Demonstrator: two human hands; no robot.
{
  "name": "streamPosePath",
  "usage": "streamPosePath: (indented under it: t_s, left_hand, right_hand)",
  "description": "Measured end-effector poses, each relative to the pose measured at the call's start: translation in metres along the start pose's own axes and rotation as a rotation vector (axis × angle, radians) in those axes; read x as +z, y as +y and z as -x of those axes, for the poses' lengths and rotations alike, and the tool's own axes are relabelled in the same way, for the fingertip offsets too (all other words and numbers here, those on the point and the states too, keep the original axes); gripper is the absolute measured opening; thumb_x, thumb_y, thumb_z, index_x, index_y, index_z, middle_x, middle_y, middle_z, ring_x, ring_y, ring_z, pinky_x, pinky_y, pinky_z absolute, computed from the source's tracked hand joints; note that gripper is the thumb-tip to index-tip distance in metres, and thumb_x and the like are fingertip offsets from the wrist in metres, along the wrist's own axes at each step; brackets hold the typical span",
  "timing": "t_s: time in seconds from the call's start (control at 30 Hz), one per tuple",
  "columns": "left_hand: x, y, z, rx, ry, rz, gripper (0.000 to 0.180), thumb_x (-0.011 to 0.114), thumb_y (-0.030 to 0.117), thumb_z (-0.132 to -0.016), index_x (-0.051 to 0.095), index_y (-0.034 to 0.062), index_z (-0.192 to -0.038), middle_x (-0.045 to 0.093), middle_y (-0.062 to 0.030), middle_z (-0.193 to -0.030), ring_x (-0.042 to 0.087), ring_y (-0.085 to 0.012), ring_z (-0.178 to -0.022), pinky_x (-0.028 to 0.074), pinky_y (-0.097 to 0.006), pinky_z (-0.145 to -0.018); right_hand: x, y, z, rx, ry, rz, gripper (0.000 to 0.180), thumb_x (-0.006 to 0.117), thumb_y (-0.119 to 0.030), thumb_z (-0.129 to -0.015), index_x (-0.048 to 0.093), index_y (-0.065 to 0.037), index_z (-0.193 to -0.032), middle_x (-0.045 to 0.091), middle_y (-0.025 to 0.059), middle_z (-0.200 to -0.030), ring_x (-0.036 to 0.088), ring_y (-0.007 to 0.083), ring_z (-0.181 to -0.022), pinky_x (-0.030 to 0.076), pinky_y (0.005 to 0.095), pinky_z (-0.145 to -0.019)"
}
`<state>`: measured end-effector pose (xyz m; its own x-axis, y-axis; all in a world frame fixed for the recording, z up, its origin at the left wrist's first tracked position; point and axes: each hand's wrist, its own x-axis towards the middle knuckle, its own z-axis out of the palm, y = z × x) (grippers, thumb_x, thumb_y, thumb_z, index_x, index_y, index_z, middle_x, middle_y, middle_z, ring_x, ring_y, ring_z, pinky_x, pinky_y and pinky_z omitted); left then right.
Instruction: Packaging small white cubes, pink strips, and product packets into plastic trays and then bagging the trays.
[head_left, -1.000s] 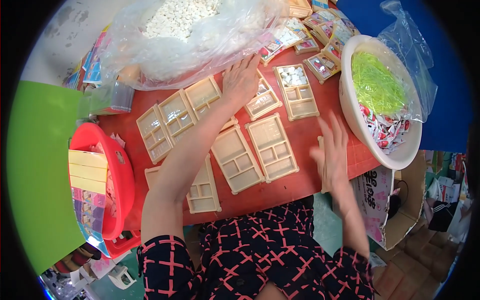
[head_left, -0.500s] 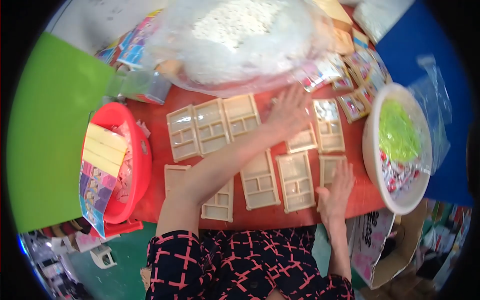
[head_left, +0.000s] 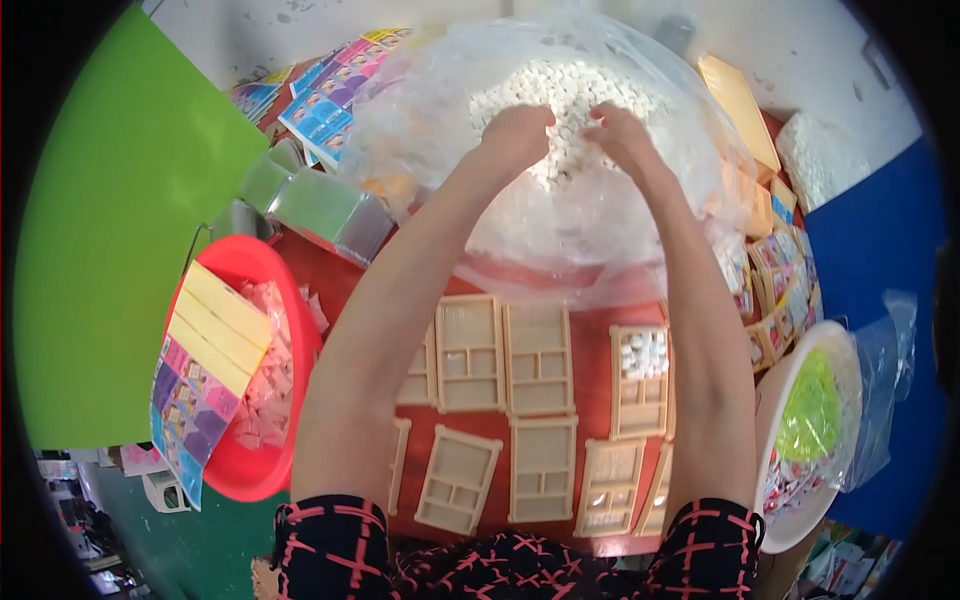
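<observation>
A big clear plastic bag (head_left: 420,110) lies spread open at the back of the table, with a heap of small white pieces (head_left: 570,165) in it. Both my arms reach over to that heap. My left hand (head_left: 518,138) is at its left side with the fingers curled in. Across from it, my right hand (head_left: 625,138) has its fingertips bent together over the pieces. What either hand holds is too small or hidden. Nearer to me lie several beige compartment trays (head_left: 541,422) in two rows. One tray (head_left: 640,400) has white pieces in its upper compartment.
At the left stands a red basin (head_left: 308,350) of pink pieces with a printed card sheet (head_left: 215,345) across it. A white basin (head_left: 765,440) with green and red-white packets stands at the right. Clear boxes (head_left: 335,215) and stacked printed packs (head_left: 785,280) flank the bag.
Both hands have moved from the trays up to the white pieces in the bag, and the fingers have curled. The view has shifted, so the trays appear lower.
</observation>
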<state>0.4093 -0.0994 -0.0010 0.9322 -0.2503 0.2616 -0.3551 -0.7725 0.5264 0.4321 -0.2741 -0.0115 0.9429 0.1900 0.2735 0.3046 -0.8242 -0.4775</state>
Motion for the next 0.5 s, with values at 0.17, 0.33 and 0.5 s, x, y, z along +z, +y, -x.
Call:
streamPosePath:
  t_s: [0.17, 0.33, 0.5]
  left_hand:
    - [0.04, -0.013, -0.004, 0.032, -0.143, -0.425, 0.048, 0.068, 0.03, -0.072, 0.05, 0.0162, -0.114, 0.047, -0.0071, -0.12, 0.045, -0.0307, -0.11, 0.044, -0.046, -0.086]
    - [0.04, -0.034, -0.02, 0.11, 0.011, -0.14, 0.035, 0.067, 0.022, -0.071, 0.052, 0.0102, -0.101, 0.056, -0.0094, -0.089, 0.057, -0.0237, -0.077, 0.047, -0.037, -0.069]
    - [0.036, -0.019, -0.028, -0.358, 0.173, 0.799, 0.022, 0.057, 0.014, -0.079, 0.052, 0.0027, -0.097, 0.054, -0.0108, -0.075, 0.05, -0.0183, -0.056, 0.043, -0.028, -0.049]
  right_hand:
    - [0.05, 0.003, 0.001, 0.001, -0.068, 0.323, 0.041, 0.066, -0.028, -0.071, 0.054, -0.012, -0.107, 0.056, 0.0209, -0.104, 0.056, 0.0349, -0.096, 0.044, 0.0425, -0.083]
    - [0.013, 0.009, -0.017, 0.295, -0.117, -0.283, 0.038, 0.064, -0.023, -0.073, 0.052, -0.007, -0.105, 0.057, 0.0161, -0.085, 0.058, 0.022, -0.071, 0.047, 0.0341, -0.061]
    - [-0.002, 0.011, -0.017, 0.771, -0.091, -1.689, 0.04, 0.051, -0.041, -0.088, 0.05, -0.003, -0.102, 0.05, 0.0089, -0.081, 0.051, 0.0167, -0.063, 0.04, 0.0218, -0.039]
